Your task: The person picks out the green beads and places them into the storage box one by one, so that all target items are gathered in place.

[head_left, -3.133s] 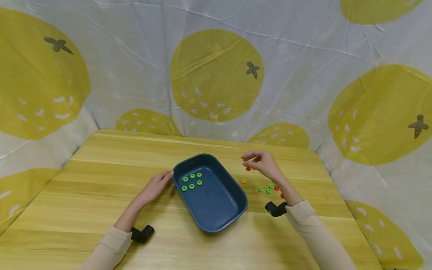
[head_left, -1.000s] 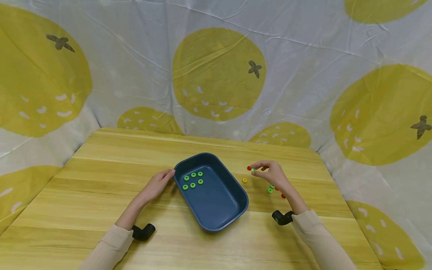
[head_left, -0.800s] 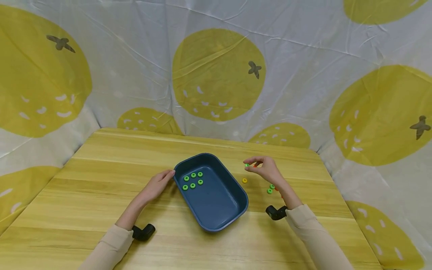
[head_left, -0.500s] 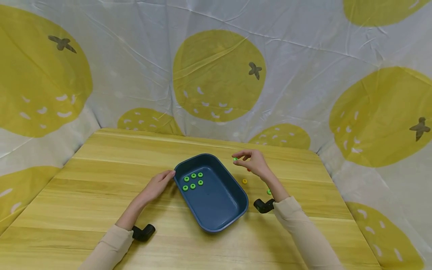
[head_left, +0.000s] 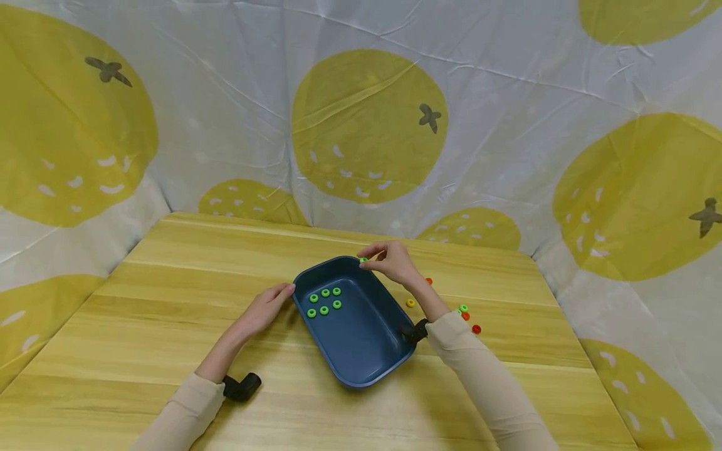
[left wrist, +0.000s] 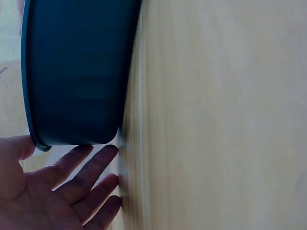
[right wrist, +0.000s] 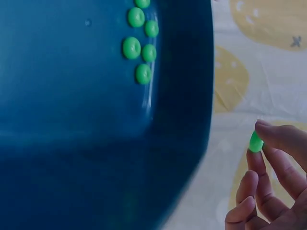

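My right hand [head_left: 395, 263] pinches a small green ring bead [head_left: 363, 260] between thumb and fingertips, level with the far right rim of a blue plastic basin [head_left: 361, 351]. In the right wrist view the bead [right wrist: 256, 142] appears edge-on, beyond the basin wall. Several matching green beads [right wrist: 131, 48] lie flat in two short rows on the basin floor, near its left end. At the basin's left corner my left hand [head_left: 262, 312] holds the edge. The left wrist view puts its thumb [left wrist: 21, 146] at the rim and its fingertips against and below the outer wall.
Right of the basin, a yellow bead [head_left: 410, 303] lies on the wooden table [head_left: 271, 413]. Farther right are green beads [head_left: 464, 308] and red ones [head_left: 476, 329], partly behind the right forearm. A fruit-print cloth [head_left: 237, 125] hangs behind the table.
A green bead has left the group on the right and is now in my right hand, which has moved left to the basin's far rim. My left hand has stayed at the corner.
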`<state>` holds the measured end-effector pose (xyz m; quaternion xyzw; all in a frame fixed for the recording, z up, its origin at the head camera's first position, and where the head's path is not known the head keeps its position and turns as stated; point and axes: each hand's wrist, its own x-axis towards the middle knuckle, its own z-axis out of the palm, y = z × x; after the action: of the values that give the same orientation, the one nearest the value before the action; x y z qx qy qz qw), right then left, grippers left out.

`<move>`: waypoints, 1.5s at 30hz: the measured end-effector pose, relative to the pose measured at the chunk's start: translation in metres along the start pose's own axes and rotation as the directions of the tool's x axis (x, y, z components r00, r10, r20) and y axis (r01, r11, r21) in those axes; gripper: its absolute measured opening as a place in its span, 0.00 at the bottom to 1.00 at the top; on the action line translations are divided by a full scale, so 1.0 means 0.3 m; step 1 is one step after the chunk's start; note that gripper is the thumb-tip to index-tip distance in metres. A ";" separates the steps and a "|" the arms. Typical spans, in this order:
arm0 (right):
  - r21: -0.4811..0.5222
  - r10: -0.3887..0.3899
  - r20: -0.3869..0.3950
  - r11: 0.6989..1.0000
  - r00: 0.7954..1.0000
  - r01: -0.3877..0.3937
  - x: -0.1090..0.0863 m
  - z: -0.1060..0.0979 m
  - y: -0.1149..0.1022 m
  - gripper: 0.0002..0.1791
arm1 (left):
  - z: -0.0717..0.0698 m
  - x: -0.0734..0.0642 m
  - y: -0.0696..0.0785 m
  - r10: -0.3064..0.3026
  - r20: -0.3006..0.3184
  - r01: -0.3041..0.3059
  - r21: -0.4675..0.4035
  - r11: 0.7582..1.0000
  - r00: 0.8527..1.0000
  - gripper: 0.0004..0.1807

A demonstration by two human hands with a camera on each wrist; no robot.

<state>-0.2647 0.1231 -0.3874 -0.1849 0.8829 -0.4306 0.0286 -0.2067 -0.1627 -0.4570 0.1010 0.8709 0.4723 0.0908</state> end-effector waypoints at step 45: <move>-0.389 -0.109 0.259 0.898 0.960 0.207 0.003 0.205 -0.003 0.07 | -0.006 -0.003 0.004 0.009 0.002 -0.009 0.006 1.000 1.000 0.33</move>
<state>-0.2525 0.0761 -0.4252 -0.3069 0.9263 -0.2113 0.0559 -0.2062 -0.1637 -0.4549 0.1057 0.8717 0.4701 0.0891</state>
